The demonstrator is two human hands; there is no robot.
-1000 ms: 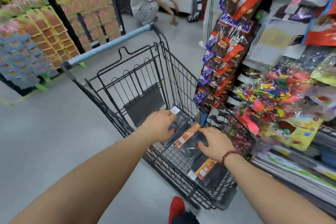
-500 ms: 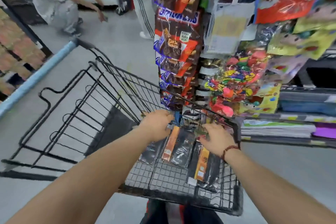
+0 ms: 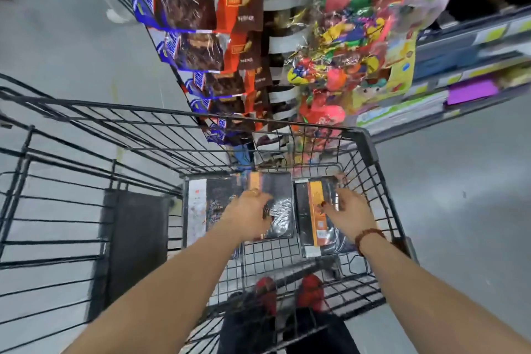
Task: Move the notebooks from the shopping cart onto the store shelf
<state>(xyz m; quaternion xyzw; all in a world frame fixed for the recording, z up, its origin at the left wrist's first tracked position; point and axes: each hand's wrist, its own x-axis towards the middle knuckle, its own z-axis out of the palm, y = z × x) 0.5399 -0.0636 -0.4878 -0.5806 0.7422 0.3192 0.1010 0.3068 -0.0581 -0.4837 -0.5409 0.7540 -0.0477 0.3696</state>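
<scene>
Two bare hands reach down into the black wire shopping cart [image 3: 370, 149]. The left hand [image 3: 249, 217] lies over the middle black shrink-wrapped notebook with an orange band [image 3: 277, 204], fingers curled onto its cover; whether it actually grips the notebook cannot be told through the blur. The right hand [image 3: 349, 211], with a red bead bracelet [image 3: 366, 238] at the wrist, rests on the right-hand black notebook with an orange spine strip [image 3: 316, 218], fingers spread across its far half; a firm hold is likewise not confirmed.

Notebooks counted in the cart: three distinguishable. The third, a black notebook with a white strip along its left edge [image 3: 201, 210], lies left of the other two and is partly covered by the left forearm. More may lie beneath; this cannot be told.

All three lie flat on the wire floor at the cart's far end, side by side, long axes running from the person towards the cart's front wall.

Cart contents otherwise: a dark flat panel [image 3: 135, 241] standing at the left.

Beyond the cart's front rim hangs a column of brown-and-orange chocolate snack bags [image 3: 201, 52], at least four visible, with a cluster of multicoloured sweet packets [image 3: 344, 46] just to its right. The grey store shelf [image 3: 431, 112] at far right holds flat stacked stationery, including one purple item [image 3: 471, 90]. Two red shoes [image 3: 309, 292] show below through the mesh.
</scene>
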